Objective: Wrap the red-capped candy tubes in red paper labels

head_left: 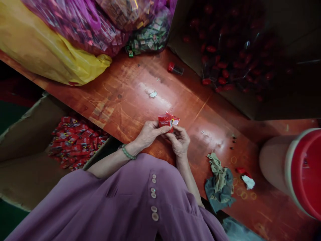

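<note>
A small red printed packet [164,119] is held over the near edge of the reddish-brown table [130,103]. My left hand [150,133] pinches it from the left, thumb lying across its front. From the right, my right hand [180,140] grips its lower right part with thumb and fingers pressed together. The packet's upper edge looks loose, and a pale inner side shows at its right corner. What lies behind my fingers is hidden. Below and left of my left arm, a cardboard box [22,167] holds a heap of similar red packets [77,142].
Filled plastic bags, one yellow [62,50], one purple [100,30], stand at the back left. A dark carton [288,83] holds red-capped containers; one red-capped jar [177,69] lies outside it. Cloths [220,184], rubber bands [243,195] and a red-topped bucket [278,160] are at right.
</note>
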Motion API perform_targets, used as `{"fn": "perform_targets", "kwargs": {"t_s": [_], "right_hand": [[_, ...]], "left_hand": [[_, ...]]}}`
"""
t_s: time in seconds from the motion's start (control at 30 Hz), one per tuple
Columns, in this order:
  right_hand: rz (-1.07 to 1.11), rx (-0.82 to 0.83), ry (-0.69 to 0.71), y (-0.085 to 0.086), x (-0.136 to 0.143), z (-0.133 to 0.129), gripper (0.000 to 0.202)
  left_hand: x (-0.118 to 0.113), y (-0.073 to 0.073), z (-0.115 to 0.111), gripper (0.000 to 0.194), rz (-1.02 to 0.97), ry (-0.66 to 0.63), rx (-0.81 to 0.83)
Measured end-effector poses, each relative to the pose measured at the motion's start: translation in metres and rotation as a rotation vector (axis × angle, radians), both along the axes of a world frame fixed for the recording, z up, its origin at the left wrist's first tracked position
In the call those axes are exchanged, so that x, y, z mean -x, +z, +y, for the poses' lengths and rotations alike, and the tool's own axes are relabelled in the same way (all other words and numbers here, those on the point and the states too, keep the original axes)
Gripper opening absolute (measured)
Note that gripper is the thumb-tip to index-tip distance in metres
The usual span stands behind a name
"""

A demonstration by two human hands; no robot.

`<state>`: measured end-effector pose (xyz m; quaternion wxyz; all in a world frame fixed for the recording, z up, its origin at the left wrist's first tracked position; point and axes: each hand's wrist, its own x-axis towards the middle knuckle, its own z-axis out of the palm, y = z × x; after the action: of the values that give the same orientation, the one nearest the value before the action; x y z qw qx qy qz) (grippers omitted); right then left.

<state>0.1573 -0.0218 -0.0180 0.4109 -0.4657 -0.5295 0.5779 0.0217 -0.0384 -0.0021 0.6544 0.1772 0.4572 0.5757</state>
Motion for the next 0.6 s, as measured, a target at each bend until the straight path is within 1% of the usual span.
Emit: {"fn": "perform_targets", "kwargs": {"t_s": [0.1, 0.2, 0.3, 0.4, 0.47, 0.5, 0.53, 0.57, 0.6], "right_hand": [[0.056, -0.041, -0.052, 0.004, -0.002, 0.003, 0.035], [0.132, -0.088, -0.055, 0.007, -0.004, 0.005, 0.034], [0.19, -0.077, -0.026, 0.006, -0.003, 0.006, 0.031], [0.19, -0.044, -0.018, 0.005, 0.002, 0.003, 0.034], [0.185, -0.026, 0.047, 0.005, 0.008, -0.004, 0.035], [0.192, -0.016, 0.108, 0.005, 0.011, -0.009, 0.034], [0.213, -0.041, 0.193, 0.006, 0.013, -0.013, 0.034], [0.197, -0.054, 0.212, 0.008, 0.014, -0.017, 0.036], [0.161, -0.06, 0.241, 0.009, 0.013, -0.019, 0.038]], "left_hand": [[0.0, 0.002, -0.004, 0.029, 0.063, -0.072, -0.006], [-0.001, 0.004, -0.008, 0.028, 0.095, -0.096, -0.026], [-0.001, 0.004, -0.01, 0.027, 0.117, -0.103, -0.05], [0.004, 0.002, -0.012, 0.028, 0.146, -0.112, -0.071], [0.009, 0.004, -0.018, 0.029, 0.214, -0.113, -0.056], [0.012, 0.006, -0.023, 0.028, 0.273, -0.109, -0.039], [0.017, 0.009, -0.03, 0.026, 0.359, -0.098, -0.011], [0.023, 0.014, -0.038, 0.023, 0.452, -0.1, 0.029], [0.03, 0.02, -0.046, 0.021, 0.524, -0.05, 0.062]]}}
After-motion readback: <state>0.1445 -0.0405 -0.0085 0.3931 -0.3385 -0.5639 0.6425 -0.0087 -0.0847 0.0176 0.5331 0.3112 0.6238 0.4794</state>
